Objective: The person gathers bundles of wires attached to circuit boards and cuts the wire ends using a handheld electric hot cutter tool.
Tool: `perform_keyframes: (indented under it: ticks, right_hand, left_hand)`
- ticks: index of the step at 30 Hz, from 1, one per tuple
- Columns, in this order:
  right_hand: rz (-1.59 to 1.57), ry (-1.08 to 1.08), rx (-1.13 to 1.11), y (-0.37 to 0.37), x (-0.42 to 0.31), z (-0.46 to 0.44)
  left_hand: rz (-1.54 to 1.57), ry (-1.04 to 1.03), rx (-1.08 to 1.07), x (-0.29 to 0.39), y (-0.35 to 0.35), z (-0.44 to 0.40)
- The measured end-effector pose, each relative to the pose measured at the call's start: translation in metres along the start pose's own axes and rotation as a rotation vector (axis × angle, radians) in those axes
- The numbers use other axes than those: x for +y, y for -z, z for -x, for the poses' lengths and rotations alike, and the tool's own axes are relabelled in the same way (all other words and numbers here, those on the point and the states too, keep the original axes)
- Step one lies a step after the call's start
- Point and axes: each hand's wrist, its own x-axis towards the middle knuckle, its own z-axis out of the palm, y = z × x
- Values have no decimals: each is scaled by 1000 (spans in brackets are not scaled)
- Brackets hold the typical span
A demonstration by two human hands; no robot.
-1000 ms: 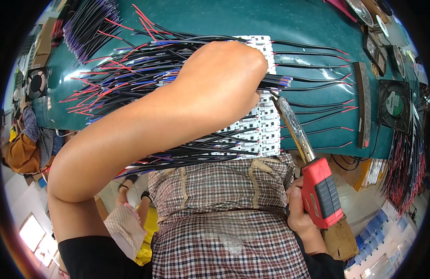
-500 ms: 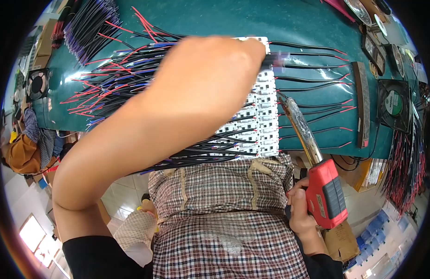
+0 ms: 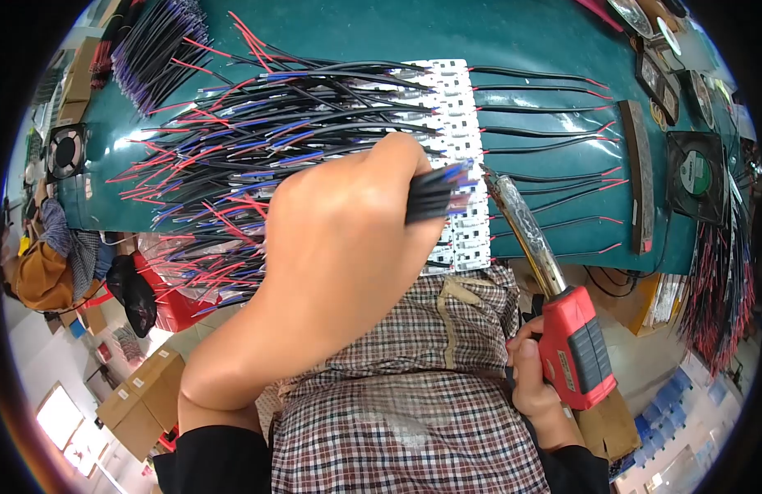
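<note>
My left hand (image 3: 348,222) is closed around a bundle of black wires (image 3: 434,196) with blue ends, held over the lower part of the white circuit board panel (image 3: 472,235). My right hand (image 3: 536,379) grips the red and black soldering gun (image 3: 575,350) at the lower right. The gun's long metal barrel slants up and left, its tip beside the panel's right edge. Many black wires (image 3: 340,95) with red and blue ends fan out left of the panel, and single black wires (image 3: 546,132) with red tips extend to its right.
A dark bar (image 3: 640,177) lies right of the wires, with a fan (image 3: 696,177) beyond it. Another fan (image 3: 66,152) stands at the left. A separate wire pile (image 3: 160,53) lies at the upper left of the green table (image 3: 381,33). Wires hang at the right edge.
My left hand has moved down and left with the wire bundle, uncovering the panel's upper part. My right hand and the soldering gun have shifted only slightly. The panel sits slightly further left.
</note>
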Motion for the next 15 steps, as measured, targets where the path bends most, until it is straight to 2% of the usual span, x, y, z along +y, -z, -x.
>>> perform_keyframes:
  ticks: [1,10,15]
  right_hand:
    - [-1,-78,21,0,-3,0]
    - [38,28,60,-8,6,1]
    - [-25,-26,70,-12,3,-1]
  left_hand:
    - [2,0,2,-1,-6,-3]
    - [-78,-44,-4,-11,-28,-12]
    - [-96,-55,3,-10,-31,-11]
